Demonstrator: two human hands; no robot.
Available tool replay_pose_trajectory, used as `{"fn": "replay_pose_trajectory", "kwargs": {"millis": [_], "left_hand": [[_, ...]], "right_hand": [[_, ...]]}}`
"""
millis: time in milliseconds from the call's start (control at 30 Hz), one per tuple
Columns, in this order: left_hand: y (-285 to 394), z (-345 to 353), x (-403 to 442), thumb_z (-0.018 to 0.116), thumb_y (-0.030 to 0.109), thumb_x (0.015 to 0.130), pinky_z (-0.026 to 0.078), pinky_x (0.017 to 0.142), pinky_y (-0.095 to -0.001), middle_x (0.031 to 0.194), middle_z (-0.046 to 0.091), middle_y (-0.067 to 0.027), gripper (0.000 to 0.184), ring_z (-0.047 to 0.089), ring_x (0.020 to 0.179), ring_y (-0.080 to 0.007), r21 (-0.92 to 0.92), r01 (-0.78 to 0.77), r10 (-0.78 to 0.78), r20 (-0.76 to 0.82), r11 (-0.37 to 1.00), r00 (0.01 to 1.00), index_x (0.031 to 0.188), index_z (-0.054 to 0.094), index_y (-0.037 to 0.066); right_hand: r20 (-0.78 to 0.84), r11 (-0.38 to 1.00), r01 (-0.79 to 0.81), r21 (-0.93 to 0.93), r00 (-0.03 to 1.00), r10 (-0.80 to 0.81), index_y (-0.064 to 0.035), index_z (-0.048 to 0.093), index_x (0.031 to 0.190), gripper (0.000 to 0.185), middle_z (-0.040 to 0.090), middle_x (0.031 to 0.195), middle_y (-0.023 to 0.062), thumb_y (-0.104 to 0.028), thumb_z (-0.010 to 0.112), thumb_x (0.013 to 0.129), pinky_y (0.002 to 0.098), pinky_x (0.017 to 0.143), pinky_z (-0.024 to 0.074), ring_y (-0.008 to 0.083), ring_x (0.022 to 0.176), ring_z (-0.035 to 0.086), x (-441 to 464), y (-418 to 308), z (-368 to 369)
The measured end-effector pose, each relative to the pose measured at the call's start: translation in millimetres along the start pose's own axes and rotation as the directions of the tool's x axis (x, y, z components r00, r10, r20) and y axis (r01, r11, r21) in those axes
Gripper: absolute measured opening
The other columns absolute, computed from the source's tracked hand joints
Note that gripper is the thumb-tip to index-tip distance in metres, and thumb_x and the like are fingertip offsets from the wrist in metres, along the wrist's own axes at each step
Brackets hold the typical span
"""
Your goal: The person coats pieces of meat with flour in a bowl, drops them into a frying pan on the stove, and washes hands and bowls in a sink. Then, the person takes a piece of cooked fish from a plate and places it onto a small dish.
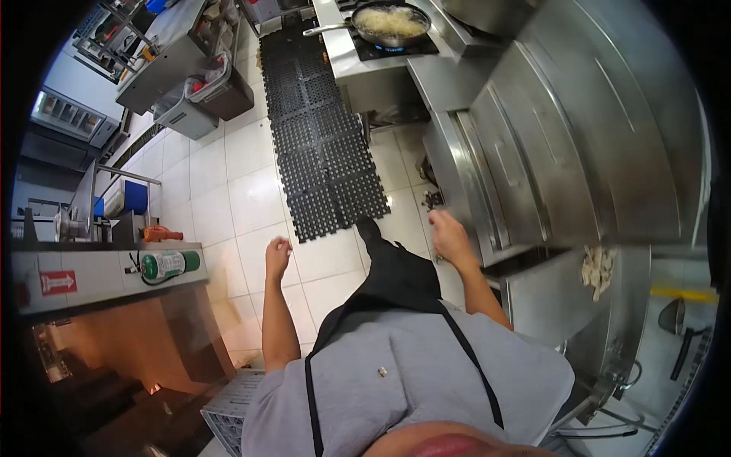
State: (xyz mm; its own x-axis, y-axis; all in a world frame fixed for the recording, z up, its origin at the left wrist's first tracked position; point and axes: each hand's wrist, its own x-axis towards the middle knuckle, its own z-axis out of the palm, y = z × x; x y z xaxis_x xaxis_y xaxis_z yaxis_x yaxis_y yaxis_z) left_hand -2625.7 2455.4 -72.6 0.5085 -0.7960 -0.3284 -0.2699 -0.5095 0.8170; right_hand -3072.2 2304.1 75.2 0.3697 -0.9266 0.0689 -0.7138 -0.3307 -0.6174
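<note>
My left hand [279,256] hangs over the white tiled floor [248,190] with its fingers loosely curled and nothing seen in it. My right hand [451,236] is also curled closed, apart from the steel cabinet [487,167] on the right and touching nothing. Between the hands, a black apron [388,278] hangs over my grey shirt. One dark shoe [370,228] is at the near end of a black perforated rubber mat [324,129]. Ahead, beyond both hands, a frying pan [391,24] with pale bubbling contents sits over a blue flame.
Two bins [217,87] stand at the left beside a steel counter [164,57]. A green fire extinguisher [169,264] is at the left wall. Steel drawers [541,129] line the right side, with a crumpled cloth [598,272] below. A grey crate [232,407] is near my left side.
</note>
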Motion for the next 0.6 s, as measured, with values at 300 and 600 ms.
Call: {"fn": "replay_pose_trajectory", "kwargs": {"millis": [300,600], "left_hand": [[-164,-55,-124,0.051,0.016,0.085,0.048,0.047,-0.0298,0.072,0.057,-0.0048,0.013,0.058,0.060,-0.0177,-0.434,0.706,-0.797,-0.049,0.560,0.602,0.088,0.061,0.007],[-129,-120,64,0.052,0.015,0.086,0.049,0.051,-0.0296,0.080,0.058,-0.0059,0.015,0.059,0.067,-0.0176,-0.471,0.694,-0.768,0.053,0.545,0.638,0.098,0.058,0.008]], "right_hand": [[0.803,0.801,0.561,-0.208,0.565,-0.187,-0.0077,0.064,0.099,0.022,0.066,0.097,0.0165,-0.013,0.053,0.081,0.0459,0.077,0.0530,0.0353,0.094,0.064,318,-134,110],[0.660,0.774,0.629,0.069,0.553,-0.508,-0.0045,0.059,0.100,0.019,0.060,0.099,0.0208,-0.012,0.049,0.086,0.0471,0.079,0.0508,0.0395,0.092,0.062,507,-274,259]]}}
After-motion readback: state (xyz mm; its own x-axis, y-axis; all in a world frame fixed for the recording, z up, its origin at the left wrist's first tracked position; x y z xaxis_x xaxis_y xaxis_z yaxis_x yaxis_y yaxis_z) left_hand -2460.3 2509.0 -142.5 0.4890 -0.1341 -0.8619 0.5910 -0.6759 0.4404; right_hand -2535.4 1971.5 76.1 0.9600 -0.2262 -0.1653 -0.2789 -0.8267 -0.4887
